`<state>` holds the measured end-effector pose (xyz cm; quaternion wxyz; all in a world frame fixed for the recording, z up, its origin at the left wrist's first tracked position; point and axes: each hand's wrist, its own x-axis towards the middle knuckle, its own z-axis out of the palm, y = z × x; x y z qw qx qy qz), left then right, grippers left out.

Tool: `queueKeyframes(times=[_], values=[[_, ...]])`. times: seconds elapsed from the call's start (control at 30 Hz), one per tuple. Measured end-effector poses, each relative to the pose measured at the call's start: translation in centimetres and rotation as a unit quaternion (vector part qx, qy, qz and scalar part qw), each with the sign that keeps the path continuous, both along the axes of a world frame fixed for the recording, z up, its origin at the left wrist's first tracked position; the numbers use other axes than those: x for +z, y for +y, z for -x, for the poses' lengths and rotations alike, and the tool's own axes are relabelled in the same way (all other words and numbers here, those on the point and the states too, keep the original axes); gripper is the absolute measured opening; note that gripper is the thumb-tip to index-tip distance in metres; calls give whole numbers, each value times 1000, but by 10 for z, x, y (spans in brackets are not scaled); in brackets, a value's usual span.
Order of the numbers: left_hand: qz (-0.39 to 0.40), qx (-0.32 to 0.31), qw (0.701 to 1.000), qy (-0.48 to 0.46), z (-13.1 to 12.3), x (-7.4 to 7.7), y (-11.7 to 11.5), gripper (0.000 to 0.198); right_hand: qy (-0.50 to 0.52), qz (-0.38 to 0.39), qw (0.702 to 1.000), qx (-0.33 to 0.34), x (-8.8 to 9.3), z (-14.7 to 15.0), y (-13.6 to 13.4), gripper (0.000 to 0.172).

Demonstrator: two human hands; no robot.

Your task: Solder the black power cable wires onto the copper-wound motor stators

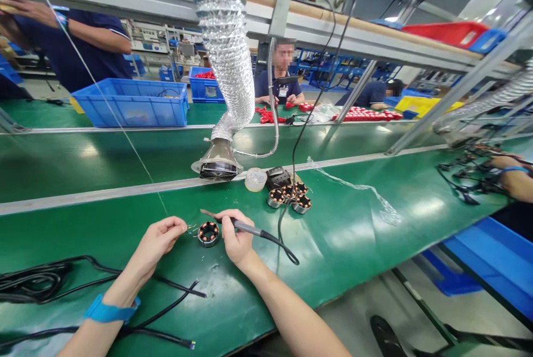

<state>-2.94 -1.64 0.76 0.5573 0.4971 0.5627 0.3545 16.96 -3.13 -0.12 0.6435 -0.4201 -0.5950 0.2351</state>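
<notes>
My left hand (pixel 160 240) is closed in a pinch, with a blue band on its wrist. A thin strand of solder wire (pixel 137 154) runs down from above to its fingers. Fine wire ends (pixel 191 228) show at the fingertips, beside a ring-shaped motor stator (pixel 208 234) with copper windings that lies on the green bench. My right hand (pixel 237 237) grips a soldering iron (pixel 250 228) by its grey handle, the tip pointing left above the stator. Several more stators (pixel 288 193) sit together farther back, near a small translucent round container (pixel 255 179).
A fume duct (pixel 225 51) hangs over the bench, its hood (pixel 217 162) behind the stator. Black cables (pixel 37 282) lie at the left, partly under my left arm. The iron's cord (pixel 291 254) loops right. Clear plastic (pixel 362 186) lies farther right. Co-workers and blue bins (pixel 133 102) are beyond.
</notes>
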Motion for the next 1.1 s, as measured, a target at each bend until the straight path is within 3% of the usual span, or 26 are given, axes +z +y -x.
queueKeyframes(times=[0.27, 0.83, 1.1], values=[[1, -8, 1000, -4, 0, -3, 0, 35, -3, 46, 999, -6, -8, -1, 0, 30], [-19, -4, 1000, 16, -3, 1, -1, 36, 2, 44, 999, 24, -8, -2, 1, 25], [-28, 15, 999, -6, -5, 10, -1, 26, 31, 59, 998, 21, -8, -4, -2, 25]])
